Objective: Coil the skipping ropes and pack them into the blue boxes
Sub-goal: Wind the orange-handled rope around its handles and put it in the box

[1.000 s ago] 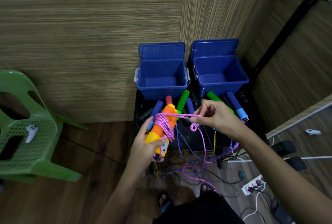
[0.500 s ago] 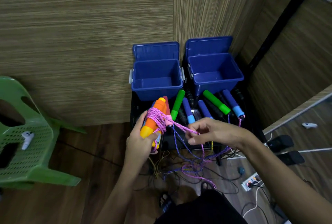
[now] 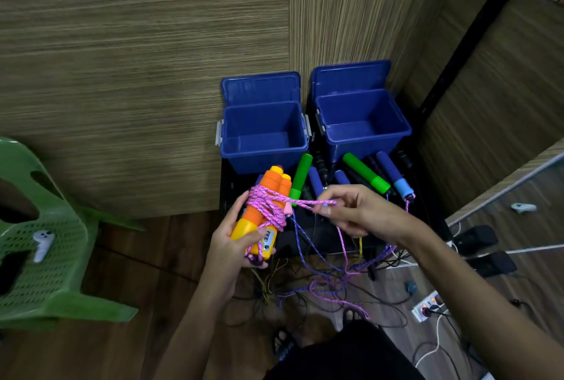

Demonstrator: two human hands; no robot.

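R hand (image 3: 357,211) now back out to the right vs 0.5 s ago, pinching pink rope (image 3: 308,203) taut. L hand (image 3: 241,236) grips orange handles (image 3: 268,196). Another wrap going on; both blue boxes (image 3: 264,135) empty.

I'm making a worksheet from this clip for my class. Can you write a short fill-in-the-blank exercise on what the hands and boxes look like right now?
1. The left hand grips a pair of orange and ____ handles.
2. The pink rope wound round the handles runs to the ____ hand, which pinches it.
3. Both blue boxes stand with their lids ____.
4. A white controller lies on the ____ chair.

Missing words: yellow; right; open; green
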